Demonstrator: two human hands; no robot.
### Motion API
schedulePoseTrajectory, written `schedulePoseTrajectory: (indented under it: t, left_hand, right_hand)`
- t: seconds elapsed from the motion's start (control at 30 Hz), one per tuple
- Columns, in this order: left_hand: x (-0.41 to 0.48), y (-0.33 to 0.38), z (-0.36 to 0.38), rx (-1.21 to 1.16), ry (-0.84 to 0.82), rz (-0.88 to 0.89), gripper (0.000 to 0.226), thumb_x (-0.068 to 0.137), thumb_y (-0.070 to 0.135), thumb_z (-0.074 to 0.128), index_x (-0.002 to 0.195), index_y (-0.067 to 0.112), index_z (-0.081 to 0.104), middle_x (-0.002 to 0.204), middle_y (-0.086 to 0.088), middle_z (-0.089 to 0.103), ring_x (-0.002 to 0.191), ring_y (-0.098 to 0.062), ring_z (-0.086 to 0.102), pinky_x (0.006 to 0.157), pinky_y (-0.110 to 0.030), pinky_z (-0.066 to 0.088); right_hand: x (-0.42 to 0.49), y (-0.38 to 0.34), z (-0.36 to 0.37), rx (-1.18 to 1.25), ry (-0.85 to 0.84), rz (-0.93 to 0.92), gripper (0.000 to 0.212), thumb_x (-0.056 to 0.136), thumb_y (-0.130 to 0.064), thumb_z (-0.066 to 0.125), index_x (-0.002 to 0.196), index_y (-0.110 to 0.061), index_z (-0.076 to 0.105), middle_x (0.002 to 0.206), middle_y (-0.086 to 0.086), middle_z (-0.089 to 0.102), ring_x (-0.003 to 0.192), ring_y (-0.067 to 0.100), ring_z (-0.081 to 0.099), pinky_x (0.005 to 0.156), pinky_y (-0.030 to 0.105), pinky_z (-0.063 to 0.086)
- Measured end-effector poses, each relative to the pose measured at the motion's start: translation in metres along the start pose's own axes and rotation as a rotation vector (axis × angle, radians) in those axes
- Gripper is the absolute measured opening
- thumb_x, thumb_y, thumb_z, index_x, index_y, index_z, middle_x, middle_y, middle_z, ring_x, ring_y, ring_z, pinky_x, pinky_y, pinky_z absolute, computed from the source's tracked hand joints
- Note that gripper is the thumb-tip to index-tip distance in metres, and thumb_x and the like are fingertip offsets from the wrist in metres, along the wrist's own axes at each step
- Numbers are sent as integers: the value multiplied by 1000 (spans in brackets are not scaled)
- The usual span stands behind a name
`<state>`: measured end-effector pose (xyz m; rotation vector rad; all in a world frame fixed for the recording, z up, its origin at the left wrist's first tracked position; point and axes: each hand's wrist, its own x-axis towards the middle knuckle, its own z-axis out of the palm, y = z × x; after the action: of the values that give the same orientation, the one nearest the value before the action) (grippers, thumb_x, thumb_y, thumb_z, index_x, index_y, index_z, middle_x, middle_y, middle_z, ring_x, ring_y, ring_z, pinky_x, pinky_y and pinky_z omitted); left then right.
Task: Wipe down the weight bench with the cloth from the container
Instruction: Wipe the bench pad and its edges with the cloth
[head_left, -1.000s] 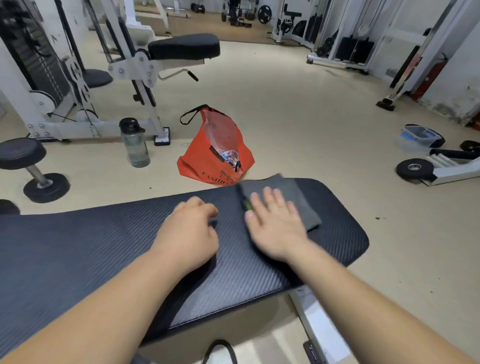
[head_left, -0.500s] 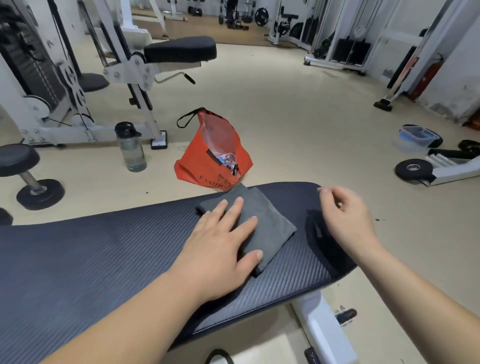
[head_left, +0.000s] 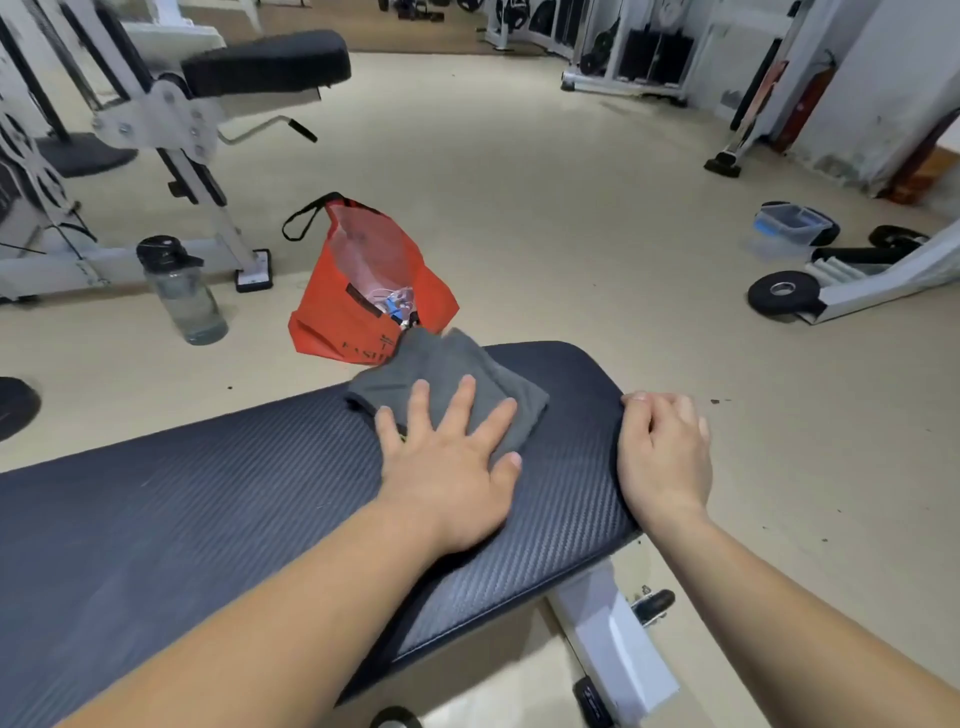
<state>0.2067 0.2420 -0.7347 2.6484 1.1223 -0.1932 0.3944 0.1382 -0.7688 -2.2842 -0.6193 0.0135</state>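
The weight bench (head_left: 208, 519) has a dark ribbed pad that runs from the lower left to its rounded end at centre right. A folded grey cloth (head_left: 447, 369) lies on the pad's far edge, partly hanging over it. My left hand (head_left: 447, 467) lies flat on the cloth's near part with its fingers spread, pressing it down. My right hand (head_left: 665, 457) rests on the bench's end, fingers curled over the edge. A clear plastic container (head_left: 787, 226) with a blue item inside sits on the floor at the far right.
An orange bag (head_left: 363, 291) stands open on the floor just beyond the cloth. A water bottle (head_left: 182, 291) is to its left, near a white machine frame (head_left: 171, 119). A weight plate (head_left: 784, 291) and white bench parts lie at the right.
The cloth went from under my right hand to under my left. My left hand pushed it toward the far edge. My right hand moved right and settled on the bench's end.
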Motion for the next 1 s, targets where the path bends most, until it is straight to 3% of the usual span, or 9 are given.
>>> schedulePoseTrajectory:
  t: [0.1, 0.2, 0.27, 0.37, 0.47, 0.63, 0.73, 0.9, 1.0]
  left_hand:
    - [-18, 37, 9, 25, -46, 277, 60, 98, 61, 24, 154, 55, 4, 171, 12, -10, 154, -35, -19, 119, -65, -12]
    - [-12, 15, -3, 100, -53, 407, 57, 99, 61, 25, 153, 56, 6, 170, 16, -6, 156, -29, -11, 123, -59, -3]
    - [-2, -24, -14, 153, -35, 349, 57, 100, 61, 24, 153, 57, 5, 170, 18, -6, 157, -25, -5, 124, -54, 3]
    - [0, -78, -23, 133, -44, 52, 58, 98, 65, 19, 153, 58, 1, 170, 18, -7, 157, -27, -3, 125, -53, 6]
    - [-13, -65, -15, 68, -73, -72, 60, 97, 67, 16, 153, 58, -2, 170, 14, -14, 156, -34, -12, 123, -59, -2]
    - [-40, 15, -3, 78, -212, 379, 57, 100, 59, 19, 152, 58, -4, 168, 15, -21, 151, -33, -31, 119, -63, -17]
    - [-16, 4, -11, 127, -207, 542, 55, 102, 57, 23, 153, 59, 1, 169, 19, -14, 154, -25, -23, 123, -57, -13]
    - [40, -37, -25, 132, -132, 220, 54, 101, 58, 19, 153, 59, 1, 170, 17, -10, 157, -26, -13, 125, -55, -4]
    - [22, -18, -16, 128, -168, 240, 56, 101, 59, 19, 152, 59, -3, 169, 14, -17, 154, -32, -22, 122, -61, -10]
  right_hand:
    - [-1, 1, -2, 39, -8, -5, 52, 101, -38, 26, 112, -22, 74, 118, 6, 59, 119, 30, 45, 99, 35, 34]
    - [-3, 2, -4, 50, -7, -32, 58, 98, -42, 23, 115, -21, 74, 109, -2, 52, 119, 29, 44, 93, 30, 29]
    - [-4, 1, -3, 22, -12, -29, 55, 101, -42, 26, 109, -18, 75, 105, -5, 49, 116, 29, 44, 92, 31, 30]
    - [-6, 0, -1, -23, 2, -11, 45, 105, -36, 37, 94, -14, 75, 101, -5, 50, 113, 29, 44, 87, 33, 33]
    - [-4, -1, 1, -15, 18, 14, 42, 104, -33, 38, 96, -15, 76, 105, -4, 55, 114, 26, 44, 85, 33, 33]
    - [-2, 3, 0, 35, 5, 22, 45, 100, -36, 34, 109, -23, 77, 110, -2, 56, 117, 26, 44, 86, 32, 32]
    - [-2, 3, -1, 90, -11, 21, 53, 91, -42, 29, 107, -24, 77, 110, -2, 56, 117, 25, 44, 85, 30, 30]
    - [0, 4, 2, 19, 16, 14, 36, 101, -37, 45, 91, -20, 75, 106, -3, 57, 111, 21, 45, 82, 32, 35]
    - [0, 3, 1, 39, 14, 16, 30, 99, -35, 48, 86, -23, 72, 104, -6, 57, 106, 16, 43, 81, 32, 35]
